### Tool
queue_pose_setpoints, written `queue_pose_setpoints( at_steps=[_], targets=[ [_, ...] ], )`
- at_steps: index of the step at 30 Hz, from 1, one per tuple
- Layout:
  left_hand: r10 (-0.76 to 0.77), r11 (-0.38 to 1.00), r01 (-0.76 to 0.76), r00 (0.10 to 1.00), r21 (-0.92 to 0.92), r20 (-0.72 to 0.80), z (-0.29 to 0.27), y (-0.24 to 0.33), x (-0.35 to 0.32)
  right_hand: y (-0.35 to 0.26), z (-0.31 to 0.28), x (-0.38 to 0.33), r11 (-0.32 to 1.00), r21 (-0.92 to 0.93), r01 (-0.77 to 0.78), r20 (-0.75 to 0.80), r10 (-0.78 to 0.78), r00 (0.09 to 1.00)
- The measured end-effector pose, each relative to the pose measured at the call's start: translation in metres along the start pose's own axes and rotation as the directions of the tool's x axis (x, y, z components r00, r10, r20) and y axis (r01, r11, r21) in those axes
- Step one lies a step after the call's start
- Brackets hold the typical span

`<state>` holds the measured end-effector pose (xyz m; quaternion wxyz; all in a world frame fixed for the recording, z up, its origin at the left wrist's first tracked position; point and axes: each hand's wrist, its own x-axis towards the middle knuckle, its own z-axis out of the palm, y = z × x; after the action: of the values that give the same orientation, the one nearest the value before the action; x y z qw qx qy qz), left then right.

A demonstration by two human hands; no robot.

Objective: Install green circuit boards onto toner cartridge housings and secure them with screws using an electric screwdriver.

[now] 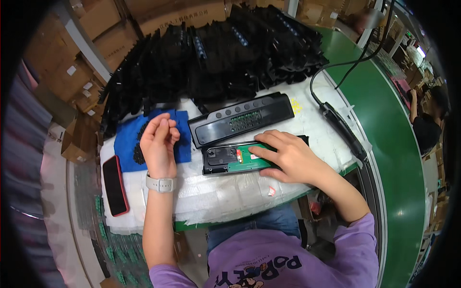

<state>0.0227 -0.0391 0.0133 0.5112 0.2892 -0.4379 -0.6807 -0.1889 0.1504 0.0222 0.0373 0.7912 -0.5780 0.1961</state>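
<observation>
My left hand (pixel 161 141) is raised over a blue cloth (pixel 181 129). Its fingers are curled and pinched together; whatever they hold, if anything, is too small to make out. Beside it on the cloth lies a pile of small black screws (pixel 139 152). My right hand (pixel 288 156) grips a black plastic housing (pixel 207 169), thumb at the near edge and fingers across the far side. A green circuit board (pixel 240 166) sits inside this housing. Just beyond lies a black cover (pixel 211 134) with round buttons and a perforated patch.
Many black plastic parts (pixel 192 72) are heaped along the far side. A corded electric screwdriver (pixel 343 129) lies at the right, next to a green conveyor belt (pixel 403 192). A red-edged phone (pixel 115 186) rests at left. Cardboard boxes (pixel 177 14) stand behind; another person (pixel 425 120) is at far right.
</observation>
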Motion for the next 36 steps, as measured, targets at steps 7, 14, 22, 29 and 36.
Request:
queue_pose_setpoints(
  at_steps=[7, 14, 22, 29, 36],
  targets=[
    [-0.006, 1.0, 0.006, 0.999, -0.001, 0.036, 0.0, 0.0, -0.001, 0.007, -0.032, 0.045, 0.998, -0.054, 0.032, -0.135, -0.039, 0.99],
    [-0.026, 1.0, 0.026, 0.993, -0.004, 0.114, 0.011, -0.007, 0.0, 0.11, -0.073, 0.15, 0.668, -0.455, -0.589, -0.705, 0.133, 0.697],
    [-0.055, 0.998, 0.052, 0.99, 0.027, 0.131, 0.007, -0.003, -0.007, 0.124, -0.043, 0.173, 0.685, -0.483, -0.545, -0.637, 0.151, 0.756],
    [-0.067, 0.998, 0.064, 0.988, 0.028, 0.137, 0.009, -0.003, -0.007, 0.126, -0.057, 0.177, 0.66, -0.422, -0.622, -0.653, 0.255, 0.713],
    [-0.071, 0.997, 0.069, 0.987, 0.015, 0.142, 0.008, -0.008, -0.005, 0.132, -0.059, 0.177, 0.712, -0.427, -0.557, -0.685, 0.148, 0.714]
  ],
)
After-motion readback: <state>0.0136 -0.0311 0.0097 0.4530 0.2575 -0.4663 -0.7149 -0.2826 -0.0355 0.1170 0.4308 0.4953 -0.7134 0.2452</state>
